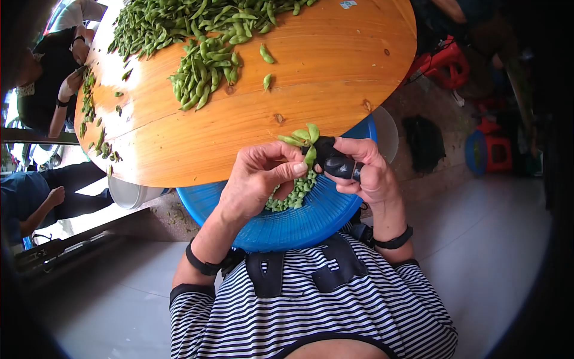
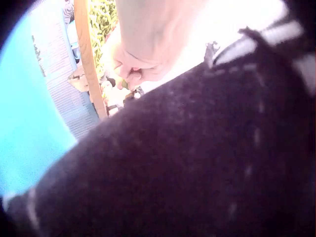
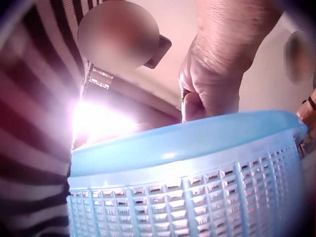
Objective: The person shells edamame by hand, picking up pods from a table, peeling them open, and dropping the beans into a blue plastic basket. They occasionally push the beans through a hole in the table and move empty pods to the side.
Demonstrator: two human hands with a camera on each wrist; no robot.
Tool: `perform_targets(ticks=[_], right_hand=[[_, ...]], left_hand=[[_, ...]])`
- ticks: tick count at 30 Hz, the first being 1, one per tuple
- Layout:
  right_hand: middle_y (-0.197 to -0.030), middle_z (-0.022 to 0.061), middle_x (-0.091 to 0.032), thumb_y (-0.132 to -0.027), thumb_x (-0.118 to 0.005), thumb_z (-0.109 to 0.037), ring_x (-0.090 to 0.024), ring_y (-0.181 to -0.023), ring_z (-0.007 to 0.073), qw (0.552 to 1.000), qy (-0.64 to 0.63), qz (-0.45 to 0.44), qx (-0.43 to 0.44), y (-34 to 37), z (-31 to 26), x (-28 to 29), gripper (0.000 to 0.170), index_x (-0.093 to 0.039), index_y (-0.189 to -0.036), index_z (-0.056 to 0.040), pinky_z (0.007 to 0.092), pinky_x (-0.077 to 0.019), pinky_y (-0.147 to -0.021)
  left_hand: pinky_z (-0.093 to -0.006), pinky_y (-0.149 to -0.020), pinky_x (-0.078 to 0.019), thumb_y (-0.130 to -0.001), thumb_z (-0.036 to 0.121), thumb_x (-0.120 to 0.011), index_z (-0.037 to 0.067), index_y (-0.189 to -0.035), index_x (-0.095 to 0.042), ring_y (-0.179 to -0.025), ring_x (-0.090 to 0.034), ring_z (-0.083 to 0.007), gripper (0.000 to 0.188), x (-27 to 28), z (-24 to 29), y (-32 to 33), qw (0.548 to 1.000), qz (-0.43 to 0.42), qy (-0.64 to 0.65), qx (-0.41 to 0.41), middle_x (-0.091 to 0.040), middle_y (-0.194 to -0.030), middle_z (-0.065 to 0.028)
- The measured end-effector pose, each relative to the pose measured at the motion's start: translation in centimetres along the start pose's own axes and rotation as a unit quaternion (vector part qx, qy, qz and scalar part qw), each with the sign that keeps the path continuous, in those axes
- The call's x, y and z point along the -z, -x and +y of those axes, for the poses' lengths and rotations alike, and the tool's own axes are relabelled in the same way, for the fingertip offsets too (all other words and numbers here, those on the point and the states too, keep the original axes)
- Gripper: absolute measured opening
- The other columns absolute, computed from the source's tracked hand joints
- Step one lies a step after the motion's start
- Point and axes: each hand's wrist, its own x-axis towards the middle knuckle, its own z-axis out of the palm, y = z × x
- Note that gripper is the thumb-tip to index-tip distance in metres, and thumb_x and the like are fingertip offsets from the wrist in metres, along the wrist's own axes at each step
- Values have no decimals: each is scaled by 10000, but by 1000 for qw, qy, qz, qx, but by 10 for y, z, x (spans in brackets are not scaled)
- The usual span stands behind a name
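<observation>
Over a blue basket (image 1: 263, 230) holding shelled green beans (image 1: 293, 198), the left hand (image 1: 254, 179) pinches a green pod (image 1: 310, 157) between thumb and finger. The right hand (image 1: 373, 173) has its fingers curled round a black tool (image 1: 341, 166), whose end touches the pods. More pods (image 1: 299, 136) stick up beside the tool's end. In the left wrist view the left hand (image 2: 143, 54) is partly washed out by glare. The right wrist view shows the right hand (image 3: 217, 69) above the basket's rim (image 3: 197, 140); its fingertips are hidden.
A round wooden table (image 1: 251, 119) lies beyond the basket, with a large heap of pods (image 1: 173, 27), a smaller pile (image 1: 200, 75) and two loose pods. Other people sit at the left and upper right. A pale bucket (image 1: 125, 192) stands under the table; red stools (image 1: 448, 63) are at right.
</observation>
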Motion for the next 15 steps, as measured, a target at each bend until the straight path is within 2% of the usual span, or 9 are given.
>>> perform_targets(ticks=[2, 3, 5, 7, 8, 9, 11, 13, 15], right_hand=[[-672, -26, -491, -767, -477, -80, -340, -522, 11, 982, -185, -31, -20, -3, 5, 3, 335, -630, -1040, 40, 166, -257, -423], [-672, -26, -491, -767, -477, -80, -340, -522, 11, 982, -184, -31, -20, -4, 5, 5, 335, -630, -1040, 40, 166, -257, -423], [-656, -29, -482, -773, -473, -74, -332, -514, 11, 989, -132, -60, -14, -6, 4, 8, 338, -617, -1052, 53, 161, -240, -418], [-656, -32, -478, -764, -460, -56, -340, -522, 12, 996, -84, -41, 11, -4, 5, 1, 336, -623, -1037, 51, 163, -247, -421], [-656, -36, -473, -754, -446, -38, -347, -529, 12, 998, -36, -21, 36, -3, 5, -4, 335, -628, -1022, 50, 165, -254, -424], [-656, -36, -473, -754, -446, -38, -347, -529, 12, 999, -36, -23, 34, -4, 1, -9, 335, -628, -1022, 50, 165, -254, -424], [-648, -42, -458, -734, -404, -3, -353, -535, 11, 996, 57, 61, 19, -3, -5, -16, 343, -641, -978, 44, 169, -266, -432], [-642, -43, -449, -727, -373, 24, -354, -531, 8, 996, 60, 56, 25, -5, -3, -13, 354, -648, -948, 40, 174, -269, -437], [-642, -42, -452, -723, -377, 30, -358, -534, 8, 998, 42, 35, 20, -6, 1, -8, 355, -649, -951, 42, 173, -262, -435]], left_hand=[[-211, -453, -336, -873, 114, -697, 10, -904, -636, -519, -469, -61, 125, 1, 2, -4, 998, -38, 54, 14, -613, -782, -32], [-208, -468, -347, -871, 117, -699, 13, -900, -630, -537, -474, -59, 128, 1, 3, -5, 991, -76, 108, 27, -609, -793, -34], [-196, -511, -372, -887, 132, -686, 13, -891, -618, -585, -493, -49, 137, -6, -1, -5, 992, -66, 105, 10, -599, -801, -18], [-195, -538, -388, -904, 172, -674, 30, -888, -616, -616, -499, -39, 155, -18, -2, -4, 993, 20, -50, -101, -571, -773, 7], [-215, -533, -389, -915, 206, -665, 13, -908, -625, -608, -474, -33, 197, -16, -5, -4, 984, 56, -117, -122, -548, -712, 25], [-215, -533, -389, -915, 206, -665, 13, -908, -625, -608, -474, -33, 197, -15, -2, -3, 984, 58, -116, -123, -548, -712, 25], [-235, -512, -374, -924, 215, -655, -11, -936, -628, -581, -442, -38, 228, -14, 5, -2, 960, 89, -243, -111, -527, -647, 34], [-249, -493, -356, -932, 210, -641, -33, -973, -629, -557, -430, -49, 247, -7, 1, -5, 956, 86, -259, -105, -523, -605, 29], [-233, -498, -355, -968, 232, -584, -22, -1021, -625, -558, -439, -53, 263, -4, 0, -6, 943, 88, -304, -103, -547, -650, 27]])
